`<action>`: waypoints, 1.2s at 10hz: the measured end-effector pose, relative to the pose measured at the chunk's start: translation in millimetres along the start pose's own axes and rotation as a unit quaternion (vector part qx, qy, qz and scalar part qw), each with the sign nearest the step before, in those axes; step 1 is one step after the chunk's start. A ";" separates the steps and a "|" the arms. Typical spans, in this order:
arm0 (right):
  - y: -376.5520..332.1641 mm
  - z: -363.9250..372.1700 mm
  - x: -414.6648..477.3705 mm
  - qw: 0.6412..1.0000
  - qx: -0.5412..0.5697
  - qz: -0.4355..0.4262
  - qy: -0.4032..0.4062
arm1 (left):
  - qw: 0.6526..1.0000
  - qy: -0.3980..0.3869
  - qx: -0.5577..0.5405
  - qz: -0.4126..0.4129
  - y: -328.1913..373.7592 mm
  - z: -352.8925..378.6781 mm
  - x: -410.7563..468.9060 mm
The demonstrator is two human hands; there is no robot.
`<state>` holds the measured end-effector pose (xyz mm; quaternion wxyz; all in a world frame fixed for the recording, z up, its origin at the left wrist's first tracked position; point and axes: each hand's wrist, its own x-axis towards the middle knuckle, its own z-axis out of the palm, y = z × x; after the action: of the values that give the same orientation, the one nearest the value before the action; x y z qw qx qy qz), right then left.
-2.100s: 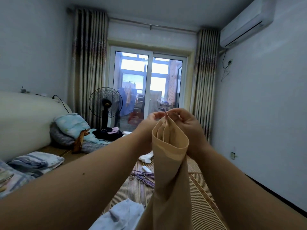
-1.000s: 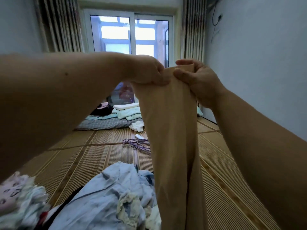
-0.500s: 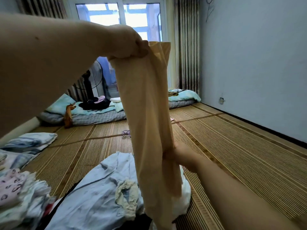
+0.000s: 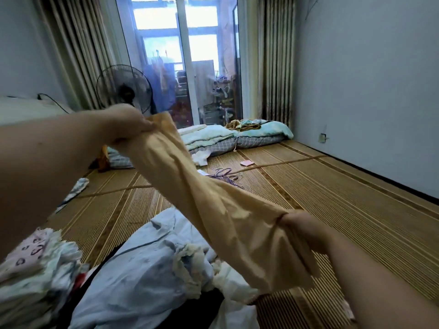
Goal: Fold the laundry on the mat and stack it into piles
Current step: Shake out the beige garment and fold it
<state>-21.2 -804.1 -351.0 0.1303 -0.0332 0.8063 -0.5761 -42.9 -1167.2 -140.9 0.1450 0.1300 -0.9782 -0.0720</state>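
Observation:
A long tan garment (image 4: 213,210) stretches diagonally in the air between my two hands. My left hand (image 4: 128,124) grips its upper end at the left, above the mat. My right hand (image 4: 306,230) grips it lower down at the right, and a loose tail hangs below that hand. Under the garment lies a heap of unfolded laundry (image 4: 142,276), mostly light blue and white cloth. A stack of folded clothes (image 4: 31,264) sits at the lower left on the woven mat (image 4: 332,210).
Folded bedding and pillows (image 4: 237,136) lie along the far end by the glass door. A standing fan (image 4: 123,87) is at the back left. Purple hangers (image 4: 225,176), a white cloth (image 4: 200,157) and a pink paper (image 4: 247,163) lie on the mat. A wall runs along the right.
The garment hung upright from my left hand; now my left hand has come down and my right hand has pulled the lower part out to the right, so it lies slanted.

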 end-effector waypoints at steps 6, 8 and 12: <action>-82.7 45.8 28.3 0.945 -0.316 -0.031 -0.072 | 0.984 -0.122 0.003 -0.130 -178.2 105.4 -90.3; -66.1 131.3 58.2 0.924 -0.380 -0.046 0.003 | 0.979 -0.117 -0.075 -0.149 -218.0 132.5 -112.0; -38.9 309.7 16.4 0.893 -0.409 -0.122 -0.144 | 0.978 -0.069 -0.136 -0.140 -194.0 119.5 -124.9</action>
<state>36.2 -1105.4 -411.0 0.1482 -0.2641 0.9328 -0.1953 81.7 -1305.9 -321.8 0.0820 0.2396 -0.9390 -0.2328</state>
